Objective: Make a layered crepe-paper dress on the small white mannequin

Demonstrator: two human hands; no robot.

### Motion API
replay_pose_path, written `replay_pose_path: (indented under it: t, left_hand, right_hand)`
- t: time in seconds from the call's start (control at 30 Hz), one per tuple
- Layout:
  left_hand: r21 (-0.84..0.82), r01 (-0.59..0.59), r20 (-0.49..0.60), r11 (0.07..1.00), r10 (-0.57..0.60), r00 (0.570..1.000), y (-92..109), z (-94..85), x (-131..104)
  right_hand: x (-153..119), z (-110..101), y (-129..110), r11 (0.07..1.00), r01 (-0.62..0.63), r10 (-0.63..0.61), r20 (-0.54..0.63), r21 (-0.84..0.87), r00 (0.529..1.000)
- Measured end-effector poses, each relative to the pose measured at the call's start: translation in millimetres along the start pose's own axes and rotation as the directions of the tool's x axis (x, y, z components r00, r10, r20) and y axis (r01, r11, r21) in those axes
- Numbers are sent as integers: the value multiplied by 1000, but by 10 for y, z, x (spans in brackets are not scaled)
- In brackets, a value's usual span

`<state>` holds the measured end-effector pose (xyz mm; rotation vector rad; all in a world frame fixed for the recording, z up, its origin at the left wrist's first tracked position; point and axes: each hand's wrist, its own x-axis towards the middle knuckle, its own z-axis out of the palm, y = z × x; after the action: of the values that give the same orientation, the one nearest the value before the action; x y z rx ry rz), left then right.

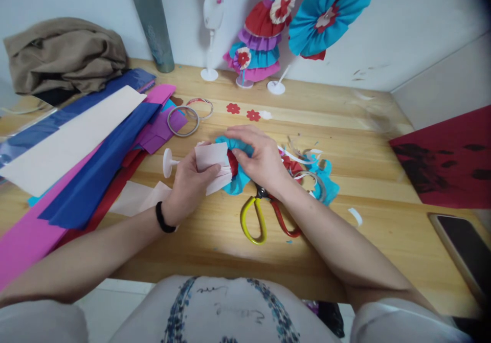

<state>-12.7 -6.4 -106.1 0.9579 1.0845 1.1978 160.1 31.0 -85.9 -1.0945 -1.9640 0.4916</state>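
My left hand (192,182) is closed round a small figure lying on its side, its white round base (168,162) sticking out to the left. Under that thumb a pleated strip of pale crepe paper (211,155) is pressed against the figure. My right hand (263,159) pinches the figure's blue crepe paper ruffle (238,182), fingers curved over its top. A bit of red crepe paper (232,163) shows between the pale strip and the ruffle. The figure's middle is hidden by my hands. Scissors (262,200) with yellow and red handles lie below my right wrist.
Crepe paper sheets (103,164) are piled at left, beside tape rolls (183,121). Red paper flowers (233,108) lie behind my hands, paper scraps (324,177) to the right. Decorated figures (263,41) and a bottle (153,26) stand along the wall. A phone (462,251) lies far right.
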Motion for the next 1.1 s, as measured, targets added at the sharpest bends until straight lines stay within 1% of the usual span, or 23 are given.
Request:
replay_pose_path:
  t: [0.23,0.4,0.43,0.5,0.67,0.73,0.8,0.87,0.93,1.03,1.1]
  left_hand:
    - [11,4,43,1000,-5,999,113,8,-13]
    - [13,11,-25,1000,-11,1000,135,2,17]
    - [10,11,-34,1000,-11,999,131,0,25]
    - [15,17,-35,1000,-16,999,125,-2,32]
    - [8,22,30,1000,-22,999,155,8,0]
    - [-1,9,44,1000,-9,999,162,9,-7]
    - [15,-14,36,1000,14,999,154,6,2]
    - [54,-31,10,998,31,999,138,-2,23]
    - [89,-22,-11,996,23,1000,127,-8,45]
    - [107,0,-23,994,2,1000,135,-7,59]
    - [121,14,-34,993,-10,999,151,1,56]
  right_hand:
    - [-20,-21,-19,997,30,-26,41,-76,999]
    - [-19,-39,-29,970,180,-166,92,-165,982]
    - [-18,-36,-21,963,198,-181,105,-184,978]
    - [-17,-28,7,957,196,-174,119,-212,978]
    - [-22,-40,44,971,129,-110,103,-201,989]
    - [-19,-64,13,978,109,-93,98,-176,991]
    - [-12,-94,-41,987,70,-58,85,-146,995]
    - [-4,-128,-103,992,6,3,67,-128,998]
    - [1,-160,-161,989,-66,73,50,-130,996]
    - [1,-189,-228,977,-168,176,51,-131,983]
    - [-2,-184,-255,967,-234,241,67,-96,968]
